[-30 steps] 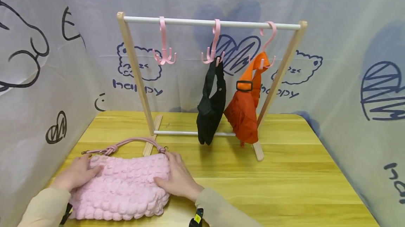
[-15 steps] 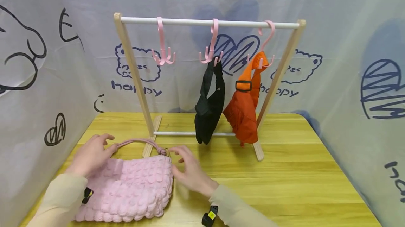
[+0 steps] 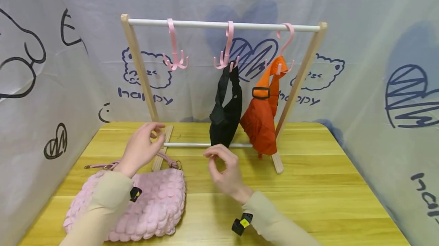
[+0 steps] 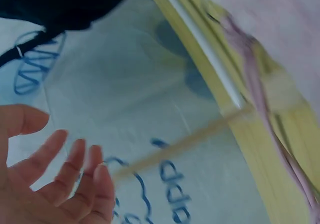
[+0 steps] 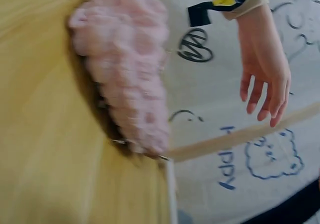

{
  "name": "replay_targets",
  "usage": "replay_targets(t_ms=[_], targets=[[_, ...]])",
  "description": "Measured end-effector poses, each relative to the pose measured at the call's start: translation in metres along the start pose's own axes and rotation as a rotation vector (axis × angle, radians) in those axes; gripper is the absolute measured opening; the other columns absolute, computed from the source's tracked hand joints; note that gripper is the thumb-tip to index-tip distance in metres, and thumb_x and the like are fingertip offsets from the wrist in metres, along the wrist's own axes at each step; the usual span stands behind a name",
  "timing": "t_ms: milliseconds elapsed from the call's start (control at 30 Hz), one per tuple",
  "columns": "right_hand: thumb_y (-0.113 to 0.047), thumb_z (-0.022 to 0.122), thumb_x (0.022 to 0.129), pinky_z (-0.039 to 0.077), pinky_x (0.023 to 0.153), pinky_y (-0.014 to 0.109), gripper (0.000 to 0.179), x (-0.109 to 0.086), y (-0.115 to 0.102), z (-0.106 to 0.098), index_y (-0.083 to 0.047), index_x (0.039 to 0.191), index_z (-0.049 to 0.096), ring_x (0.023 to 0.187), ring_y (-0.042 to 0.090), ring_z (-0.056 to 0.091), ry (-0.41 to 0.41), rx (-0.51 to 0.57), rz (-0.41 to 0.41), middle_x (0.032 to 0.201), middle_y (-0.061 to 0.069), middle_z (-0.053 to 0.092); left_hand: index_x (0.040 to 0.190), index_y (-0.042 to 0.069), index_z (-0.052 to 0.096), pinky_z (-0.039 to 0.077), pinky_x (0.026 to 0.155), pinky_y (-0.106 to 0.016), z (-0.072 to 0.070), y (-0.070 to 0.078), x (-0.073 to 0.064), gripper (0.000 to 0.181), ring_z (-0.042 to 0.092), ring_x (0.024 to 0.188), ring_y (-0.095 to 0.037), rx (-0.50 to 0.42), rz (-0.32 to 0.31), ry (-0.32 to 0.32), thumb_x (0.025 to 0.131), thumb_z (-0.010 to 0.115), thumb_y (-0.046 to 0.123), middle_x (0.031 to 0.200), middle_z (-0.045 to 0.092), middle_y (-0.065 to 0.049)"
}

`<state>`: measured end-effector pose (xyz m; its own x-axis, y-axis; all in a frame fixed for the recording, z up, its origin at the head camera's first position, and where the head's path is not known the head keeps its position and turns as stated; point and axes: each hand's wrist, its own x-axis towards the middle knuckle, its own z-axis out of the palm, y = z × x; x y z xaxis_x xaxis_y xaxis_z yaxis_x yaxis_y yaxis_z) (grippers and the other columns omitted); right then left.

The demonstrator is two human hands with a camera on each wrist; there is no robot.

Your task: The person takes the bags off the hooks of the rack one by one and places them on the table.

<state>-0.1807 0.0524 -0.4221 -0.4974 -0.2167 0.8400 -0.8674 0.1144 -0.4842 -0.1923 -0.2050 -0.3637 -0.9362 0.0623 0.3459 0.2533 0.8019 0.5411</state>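
Observation:
A pink puffy handbag point(image 3: 154, 204) lies on the left of the wooden table, its strap toward the rack. Above the bag, my left hand point(image 3: 142, 148) is raised with loosely bent fingers and holds nothing; the left wrist view shows its fingers point(image 4: 82, 179) apart from any object. My right hand point(image 3: 226, 171) hovers over the table to the right of the handbag, fingers bent and nothing in its grasp. Behind it in the head view hangs a black bag point(image 3: 224, 118) from the middle pink hook point(image 3: 227, 47). An orange bag point(image 3: 261, 120) hangs from the right pink hook point(image 3: 286, 47).
The rack has a white top bar point(image 3: 199, 24), wooden side posts point(image 3: 137, 59) and a lower white bar point(image 3: 188, 145). On the left of the bar a pink hook point(image 3: 175, 47) carries no bag. Printed cloth point(image 3: 363, 86) surrounds the table point(image 3: 308, 200).
Both hands have left the pink handbag. The left hand has risen forward and right, and the right hand has moved right and forward. The hanging bags stay on their hooks.

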Motion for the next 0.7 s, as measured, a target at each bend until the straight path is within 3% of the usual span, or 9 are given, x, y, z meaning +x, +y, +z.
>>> replay_targets(t_ms=[133,300,467,700], targets=[[0.014,0.054,0.087,0.053,0.075,0.023,0.021,0.014,0.001,-0.015,-0.001,0.092,0.067,0.080,0.020,0.061,0.137,-0.023,-0.037,0.090,0.013,0.067,0.125,0.004,0.064,0.055,0.086,-0.048,0.014,0.021,0.013,0.029,0.066,0.099,-0.033,-0.116,0.059,0.083,0.100,0.058,0.016,0.113,0.067,-0.016],[0.015,0.052,0.088,0.053,0.081,0.020,0.017,0.029,0.004,-0.030,0.005,0.095,0.064,0.086,0.024,0.060,0.229,-0.003,-0.008,0.094,0.018,0.064,0.127,0.005,0.062,0.055,0.087,-0.047,0.025,0.046,0.022,0.028,0.065,0.100,-0.029,-0.244,0.098,0.130,0.101,0.056,0.015,0.117,0.065,-0.014],[0.014,0.051,0.090,0.052,0.085,0.018,0.016,0.041,0.011,-0.039,0.008,0.101,0.062,0.093,0.028,0.059,0.265,0.022,0.064,0.100,0.022,0.060,0.131,0.006,0.059,0.054,0.093,-0.049,0.035,0.067,0.029,0.030,0.064,0.103,-0.030,-0.373,0.155,0.144,0.103,0.054,0.014,0.119,0.064,-0.016],[0.014,0.050,0.090,0.048,0.091,0.014,0.025,0.050,0.016,-0.042,0.007,0.111,0.060,0.101,0.033,0.055,0.243,0.018,0.132,0.111,0.022,0.057,0.138,0.009,0.053,0.055,0.093,-0.045,0.048,0.087,0.037,0.036,0.064,0.105,-0.028,-0.449,0.234,0.177,0.103,0.051,0.019,0.120,0.063,-0.015]])
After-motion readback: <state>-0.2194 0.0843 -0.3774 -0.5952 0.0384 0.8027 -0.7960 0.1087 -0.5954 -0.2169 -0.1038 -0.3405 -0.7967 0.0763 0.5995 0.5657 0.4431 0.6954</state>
